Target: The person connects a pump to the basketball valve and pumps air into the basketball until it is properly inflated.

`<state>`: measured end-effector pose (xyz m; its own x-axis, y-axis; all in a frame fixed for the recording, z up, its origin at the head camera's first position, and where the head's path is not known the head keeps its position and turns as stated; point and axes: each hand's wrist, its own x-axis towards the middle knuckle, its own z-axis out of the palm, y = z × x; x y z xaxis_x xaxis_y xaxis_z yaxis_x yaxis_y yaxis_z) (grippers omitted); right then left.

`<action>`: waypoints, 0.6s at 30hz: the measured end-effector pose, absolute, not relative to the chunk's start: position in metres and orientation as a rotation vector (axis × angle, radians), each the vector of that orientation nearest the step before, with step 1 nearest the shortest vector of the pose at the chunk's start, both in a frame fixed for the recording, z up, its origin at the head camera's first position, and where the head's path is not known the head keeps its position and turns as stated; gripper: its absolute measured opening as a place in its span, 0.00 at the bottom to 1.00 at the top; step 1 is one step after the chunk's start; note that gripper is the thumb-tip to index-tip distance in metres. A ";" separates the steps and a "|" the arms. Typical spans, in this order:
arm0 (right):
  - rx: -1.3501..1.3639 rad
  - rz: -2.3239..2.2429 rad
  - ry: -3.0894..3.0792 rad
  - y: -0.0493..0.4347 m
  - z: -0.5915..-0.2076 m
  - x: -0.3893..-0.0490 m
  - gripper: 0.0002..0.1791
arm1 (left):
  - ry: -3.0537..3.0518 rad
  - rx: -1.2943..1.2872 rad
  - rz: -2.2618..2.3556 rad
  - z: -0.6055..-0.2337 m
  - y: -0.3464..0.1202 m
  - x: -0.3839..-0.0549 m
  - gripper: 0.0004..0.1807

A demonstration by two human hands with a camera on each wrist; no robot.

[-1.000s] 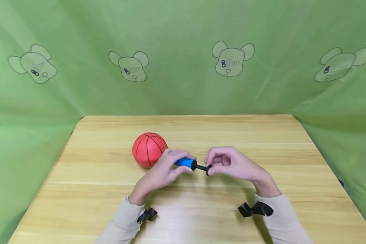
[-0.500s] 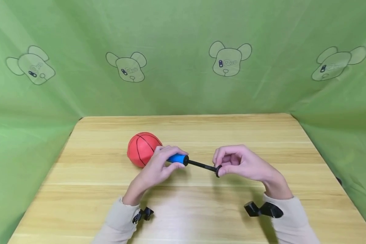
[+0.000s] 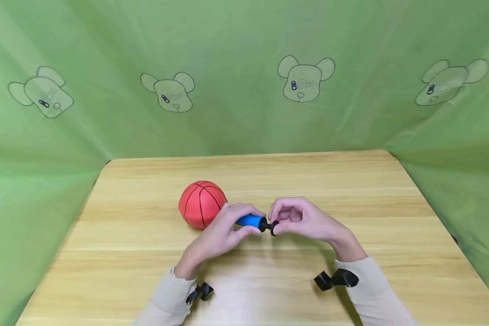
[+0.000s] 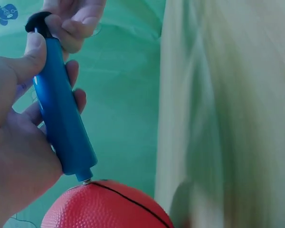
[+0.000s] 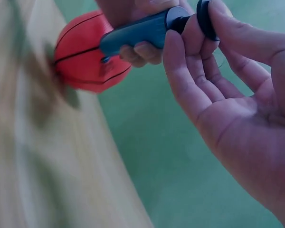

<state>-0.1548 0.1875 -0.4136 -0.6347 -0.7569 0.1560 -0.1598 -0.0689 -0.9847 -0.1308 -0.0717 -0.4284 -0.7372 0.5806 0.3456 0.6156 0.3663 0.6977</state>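
Landmark: the red toy basketball [image 3: 202, 204], black seam lines, sitting on the wood-grain table [image 3: 146, 276]. Left to right:

Green cloth [image 3: 236, 131] printed with outlined animal heads hangs to the left of the ball, behind it and to its right.

Pale left sleeve [image 3: 165, 296], nearer the wearer than the ball; a small black mount [image 3: 200, 293] is at its cuff.

Left hand [image 3: 222, 232], just right of the ball on its near side. Fingers curled round the barrel of the blue hand pump [image 3: 250, 221], thumb lying along it.

Pump: held above the table, extending rightward from the ball. Left wrist view: a thin metal needle [image 4: 87, 181] at its tip meets the ball's surface; depth of entry cannot be told.

Black plunger handle [image 3: 274, 228], at the pump's end away from the ball; only a short length of rod shows.

Right hand [image 3: 305, 221], farther right of the ball. Thumb and forefinger pinch the disc-shaped handle; remaining fingers loosely bent.

Pale right sleeve [image 3: 376, 292], farthest right and nearer the wearer than the ball, with another black mount [image 3: 335, 280].
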 end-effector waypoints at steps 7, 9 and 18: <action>-1.123 -1.821 1.704 0.209 -0.389 -0.145 0.11 | -2.536 -1.083 -1.341 -0.420 -0.085 -0.136 0.16; -1.222 -1.859 1.641 0.216 -0.383 -0.143 0.13 | -2.524 -1.056 -1.349 -0.417 -0.090 -0.138 0.16; -1.248 -1.845 1.625 0.213 -0.379 -0.146 0.14 | -2.514 -1.010 -1.323 -0.418 -0.095 -0.139 0.16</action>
